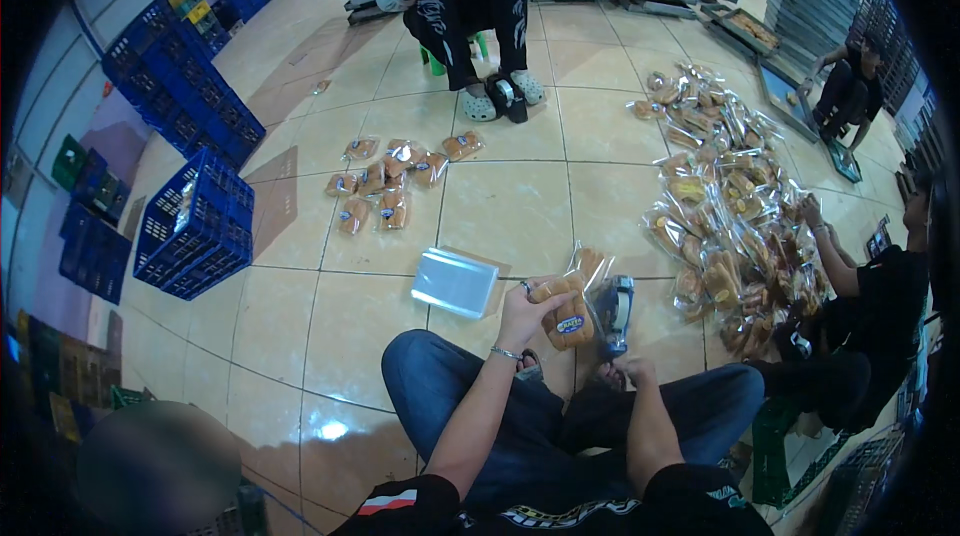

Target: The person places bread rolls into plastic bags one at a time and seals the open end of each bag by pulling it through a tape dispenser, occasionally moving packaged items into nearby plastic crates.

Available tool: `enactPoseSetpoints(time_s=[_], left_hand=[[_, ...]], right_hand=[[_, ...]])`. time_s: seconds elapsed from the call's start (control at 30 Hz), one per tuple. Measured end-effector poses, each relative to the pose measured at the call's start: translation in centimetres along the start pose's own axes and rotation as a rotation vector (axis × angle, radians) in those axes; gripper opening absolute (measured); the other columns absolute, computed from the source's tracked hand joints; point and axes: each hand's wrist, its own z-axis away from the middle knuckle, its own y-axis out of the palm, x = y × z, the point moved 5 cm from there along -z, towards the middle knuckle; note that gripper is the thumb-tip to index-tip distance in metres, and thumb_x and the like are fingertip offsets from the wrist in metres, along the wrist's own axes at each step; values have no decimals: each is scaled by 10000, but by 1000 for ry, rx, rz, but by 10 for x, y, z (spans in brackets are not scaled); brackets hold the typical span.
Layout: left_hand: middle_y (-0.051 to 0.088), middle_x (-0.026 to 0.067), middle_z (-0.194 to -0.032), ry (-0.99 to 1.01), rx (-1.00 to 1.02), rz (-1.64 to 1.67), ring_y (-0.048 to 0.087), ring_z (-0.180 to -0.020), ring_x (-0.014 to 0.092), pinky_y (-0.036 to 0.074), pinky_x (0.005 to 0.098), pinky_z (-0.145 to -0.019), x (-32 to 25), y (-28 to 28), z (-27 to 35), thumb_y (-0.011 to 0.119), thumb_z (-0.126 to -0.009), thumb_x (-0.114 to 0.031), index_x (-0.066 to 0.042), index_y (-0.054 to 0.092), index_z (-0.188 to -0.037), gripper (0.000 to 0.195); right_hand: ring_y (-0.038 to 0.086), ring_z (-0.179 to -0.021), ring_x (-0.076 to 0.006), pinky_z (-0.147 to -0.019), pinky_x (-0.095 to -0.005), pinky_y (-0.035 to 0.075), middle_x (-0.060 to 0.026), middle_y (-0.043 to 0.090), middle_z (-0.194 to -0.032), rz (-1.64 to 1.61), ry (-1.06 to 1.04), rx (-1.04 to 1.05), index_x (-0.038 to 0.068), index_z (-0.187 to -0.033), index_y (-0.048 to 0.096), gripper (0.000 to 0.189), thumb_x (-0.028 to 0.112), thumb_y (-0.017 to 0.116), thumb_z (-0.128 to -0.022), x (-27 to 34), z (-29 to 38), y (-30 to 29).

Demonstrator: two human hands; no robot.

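My left hand (525, 315) grips a clear-bagged bread loaf (568, 318) that bears a blue oval label. Just behind it another bagged bread (589, 264) is partly covered. A blue tape dispenser (618, 315) stands on the tiles to the right of the loaf. My right hand (636, 371) is at the dispenser's near end, by my foot, with its fingers curled; whether they pinch anything is too small to tell. Left of my left hand lies a stack of clear plastic bags (454, 282).
Labelled bread packs (394, 168) lie ahead on the left. A large heap of bagged bread (727, 191) spreads at right, with a person (877, 296) reaching into it. Another person (465, 3) sits ahead; one more crouches by trays (784, 97). Blue crates (196, 225) stand left.
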Motion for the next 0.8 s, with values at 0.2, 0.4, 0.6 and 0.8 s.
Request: enactPoseSetpoints(time_s=[0.2,0.4,0.6,0.8], left_hand=[[714,66,-1022,-23,156,2,667,-912,114,560,283,-803,2,17,0,834,-765,-97,6,683,-1085,368],[724,52,-969,-134,335,-111,670,-873,106,554,277,-804,0,18,11,831,-756,-72,9,696,-1067,349],[708,74,-1048,-116,518,-180,670,-930,119,553,273,-829,-17,41,27,790,-781,-17,22,663,-1119,363],[697,33,-954,-153,569,-188,664,-928,123,548,289,-846,-5,42,40,814,-748,0,-5,638,-975,287]], right_hand=[[655,-1088,-293,-910,-406,510,-136,686,-1176,788,-44,-621,90,-1197,680,560,512,680,-829,41,10,-55],[523,-1243,-199,-1055,-333,386,-127,583,-1332,-722,-615,149,-50,-1105,694,256,138,594,-963,267,185,46],[505,-1272,-220,-1072,-350,378,-135,541,-1382,-296,-698,228,-53,-1148,674,276,116,634,-933,252,195,66],[556,-1204,-204,-1021,-337,424,-148,575,-1335,-499,-591,211,-49,-1143,684,303,143,681,-909,218,175,72]])
